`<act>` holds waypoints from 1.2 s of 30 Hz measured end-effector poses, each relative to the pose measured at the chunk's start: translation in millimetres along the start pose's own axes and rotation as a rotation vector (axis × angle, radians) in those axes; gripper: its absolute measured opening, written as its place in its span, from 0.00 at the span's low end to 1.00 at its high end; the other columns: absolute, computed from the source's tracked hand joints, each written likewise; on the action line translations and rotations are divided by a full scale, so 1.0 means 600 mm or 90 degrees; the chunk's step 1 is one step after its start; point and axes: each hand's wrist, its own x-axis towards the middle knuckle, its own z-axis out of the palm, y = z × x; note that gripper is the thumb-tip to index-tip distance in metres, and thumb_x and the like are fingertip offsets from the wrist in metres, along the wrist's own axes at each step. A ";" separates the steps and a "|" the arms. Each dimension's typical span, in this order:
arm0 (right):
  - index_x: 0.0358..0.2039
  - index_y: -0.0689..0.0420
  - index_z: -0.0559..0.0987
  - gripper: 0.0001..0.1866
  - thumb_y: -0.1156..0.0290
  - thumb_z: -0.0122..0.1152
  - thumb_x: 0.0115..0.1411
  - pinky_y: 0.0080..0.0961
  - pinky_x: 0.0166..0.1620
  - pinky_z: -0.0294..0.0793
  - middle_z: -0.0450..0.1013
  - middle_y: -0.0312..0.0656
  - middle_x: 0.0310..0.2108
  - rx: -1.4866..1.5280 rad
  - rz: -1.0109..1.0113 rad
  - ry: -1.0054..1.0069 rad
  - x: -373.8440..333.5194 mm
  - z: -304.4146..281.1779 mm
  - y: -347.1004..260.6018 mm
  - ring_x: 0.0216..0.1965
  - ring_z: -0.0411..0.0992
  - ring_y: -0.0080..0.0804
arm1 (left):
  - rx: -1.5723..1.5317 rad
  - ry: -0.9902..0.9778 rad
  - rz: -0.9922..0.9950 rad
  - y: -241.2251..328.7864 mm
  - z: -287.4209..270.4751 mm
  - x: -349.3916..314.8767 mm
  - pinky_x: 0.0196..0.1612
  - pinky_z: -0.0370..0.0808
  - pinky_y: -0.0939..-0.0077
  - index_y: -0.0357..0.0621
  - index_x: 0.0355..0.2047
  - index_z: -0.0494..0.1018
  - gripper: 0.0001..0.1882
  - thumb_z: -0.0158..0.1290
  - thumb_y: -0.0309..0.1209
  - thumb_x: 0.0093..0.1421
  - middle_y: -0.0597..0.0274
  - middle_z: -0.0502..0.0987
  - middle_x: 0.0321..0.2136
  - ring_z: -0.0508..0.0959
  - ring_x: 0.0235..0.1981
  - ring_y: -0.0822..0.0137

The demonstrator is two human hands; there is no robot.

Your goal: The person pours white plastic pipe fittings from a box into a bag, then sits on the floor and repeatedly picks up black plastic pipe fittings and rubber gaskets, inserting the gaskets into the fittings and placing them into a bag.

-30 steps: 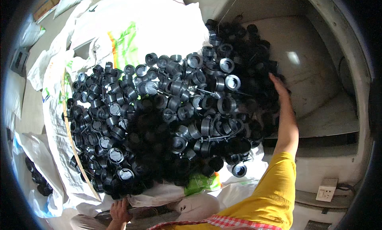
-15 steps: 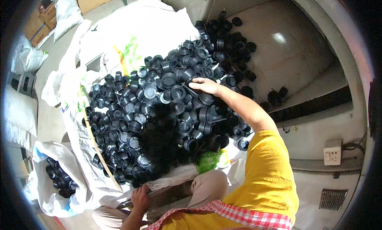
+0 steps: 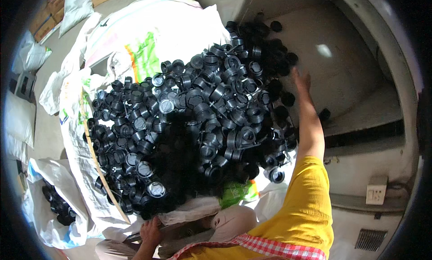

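Observation:
A large heap of black ribbed plastic caps (image 3: 220, 93) is spread over a white woven sack (image 3: 180, 17) in front of me. My right hand (image 3: 302, 81) is stretched out at the heap's far right side, next to several loose caps in shadow. Its fingers are apart, and nothing shows between them. Down at the near edge of the sack, my left hand (image 3: 151, 231) has its fingers curled in. What lies under those fingers is hidden. A dark shadow covers the heap's middle.
Another white sack (image 3: 38, 170) holding black caps stands at the lower left. A thin wooden strip (image 3: 96, 156) runs along the heap's left side. To the right are a grey metal wall (image 3: 346, 75) and a socket box (image 3: 375, 191). Stuffed sacks (image 3: 20, 120) line the far left.
My right hand has left the middle of the heap and moved right, to its far right edge. Some caps there have shifted. The left hand stays at the near edge.

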 end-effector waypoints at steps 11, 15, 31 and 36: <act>0.56 0.56 0.67 0.41 0.42 0.63 0.49 0.35 0.57 0.61 0.67 0.50 0.54 0.284 -0.138 -0.354 -0.129 0.108 -0.183 0.56 0.63 0.41 | 0.054 -0.007 0.028 -0.025 0.025 -0.011 0.35 0.70 0.57 0.40 0.47 0.69 0.33 0.59 0.39 0.38 0.54 0.75 0.32 0.74 0.34 0.51; 0.57 0.44 0.70 0.44 0.32 0.60 0.42 0.48 0.65 0.48 0.54 0.58 0.62 0.130 -0.266 -0.506 -0.213 0.150 -0.236 0.65 0.48 0.54 | 0.029 0.062 0.064 -0.026 0.033 -0.001 0.39 0.69 0.57 0.41 0.50 0.67 0.31 0.55 0.34 0.43 0.54 0.74 0.33 0.74 0.37 0.51; 0.65 0.51 0.55 0.48 0.32 0.47 0.53 0.64 0.62 0.40 0.50 0.51 0.65 -0.061 0.119 -0.368 -0.277 -0.079 0.011 0.67 0.41 0.57 | 0.044 0.180 0.137 -0.035 0.048 -0.009 0.33 0.71 0.57 0.43 0.49 0.68 0.26 0.53 0.33 0.47 0.54 0.74 0.28 0.75 0.31 0.50; 0.65 0.53 0.55 0.49 0.35 0.55 0.50 0.40 0.62 0.55 0.60 0.52 0.60 -0.096 -0.015 -0.432 -0.456 -0.086 -0.164 0.62 0.57 0.49 | 0.138 0.263 0.151 -0.026 0.050 -0.014 0.28 0.73 0.62 0.42 0.47 0.70 0.22 0.51 0.32 0.49 0.56 0.76 0.27 0.77 0.28 0.54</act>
